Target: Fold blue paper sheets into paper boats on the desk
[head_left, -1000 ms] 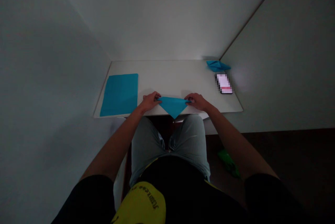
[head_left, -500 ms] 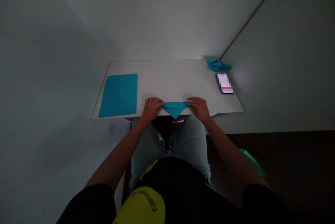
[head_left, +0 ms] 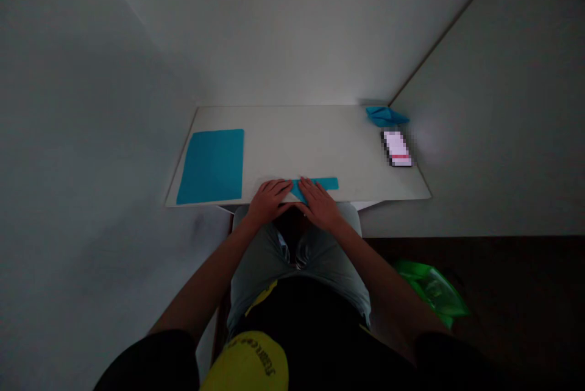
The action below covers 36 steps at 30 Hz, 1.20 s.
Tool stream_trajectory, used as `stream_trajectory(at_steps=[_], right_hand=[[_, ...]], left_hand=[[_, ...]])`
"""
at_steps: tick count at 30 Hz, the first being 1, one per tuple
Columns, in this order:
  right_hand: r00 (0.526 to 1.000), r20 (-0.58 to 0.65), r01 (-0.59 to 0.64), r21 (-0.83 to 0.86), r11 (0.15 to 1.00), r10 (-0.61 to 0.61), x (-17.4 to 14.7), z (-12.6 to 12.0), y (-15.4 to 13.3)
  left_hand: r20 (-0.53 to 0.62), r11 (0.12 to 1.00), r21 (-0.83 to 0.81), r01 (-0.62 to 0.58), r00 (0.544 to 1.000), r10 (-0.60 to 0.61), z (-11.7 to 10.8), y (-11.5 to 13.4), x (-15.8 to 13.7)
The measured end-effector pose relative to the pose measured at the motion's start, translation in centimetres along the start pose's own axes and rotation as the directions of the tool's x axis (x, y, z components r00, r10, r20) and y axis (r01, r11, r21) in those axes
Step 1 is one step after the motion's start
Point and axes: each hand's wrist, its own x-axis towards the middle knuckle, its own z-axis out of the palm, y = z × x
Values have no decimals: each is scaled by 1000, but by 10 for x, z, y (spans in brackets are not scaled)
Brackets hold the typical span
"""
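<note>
A folded piece of blue paper (head_left: 326,183) lies at the near edge of the white table, and its left part is largely covered by my hands. My right hand (head_left: 319,203) rests flat on its middle, fingers stretched forward. Beside it my left hand (head_left: 270,199) lies with its fingers extended over the left end of the paper. The two thumbs come close together at the table edge. The paper's pointed lower part is mostly hidden under my right hand.
A flat blue sheet (head_left: 212,165) lies on the left of the white table (head_left: 292,141). At the back right sits a folded blue paper boat (head_left: 385,116), with a phone (head_left: 397,148) in front of it. A green plastic bag (head_left: 434,290) is on the floor to the right.
My right hand has moved left from the paper's right end onto its middle. My left hand has gone from pinching the left end to lying flat. The paper's right end is now uncovered.
</note>
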Motion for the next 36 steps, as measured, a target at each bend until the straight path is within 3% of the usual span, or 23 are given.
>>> stream_trajectory(at_steps=[3, 5, 8, 10, 15, 18, 20, 22, 25, 29, 33, 36], right_hand=[[998, -49, -52, -59, 997, 49, -29, -23, 39], [999, -27, -19, -92, 996, 16, -48, -38, 57], [1000, -3, 27, -105, 994, -27, -65, -48, 65], [998, -60, -27, -91, 996, 21, -67, -47, 63], [952, -198, -222, 82, 972, 234, -35, -44, 63], [917, -222, -289, 202, 936, 331, -2, -47, 75], [899, -229, -334, 192, 923, 373, 17, -47, 84], [892, -265, -336, 151, 930, 366, 26, -44, 90], [902, -326, -264, 100, 959, 283, 24, -38, 92], [943, -286, -161, 61, 985, 172, 7, -38, 89], [956, -251, -106, 172, 979, 148, -2, -44, 89], [944, -252, -135, 289, 948, 211, -3, -48, 91]], left_hand=[[-30, 999, -32, -4, 1000, 3, 1, 2, 0], [-51, 997, -72, 8, 999, -12, 3, 5, -2], [-91, 985, -167, 51, 994, -67, 6, 8, -6], [-105, 965, -248, 87, 988, -116, 7, 8, -6], [-90, 843, -472, 257, 938, -336, -2, -11, 19], [-70, 799, -470, 375, 887, -457, -6, -25, 42], [-83, 804, -414, 427, 862, -501, -5, -29, 53], [-124, 842, -348, 414, 869, -478, 0, -29, 56], [-156, 924, -224, 311, 924, -349, 5, -25, 49], [-111, 977, -101, 189, 974, -200, 6, -20, 33], [-83, 983, -117, 142, 985, -152, 5, -22, 27], [-84, 974, -170, 152, 982, -168, 5, -24, 29]])
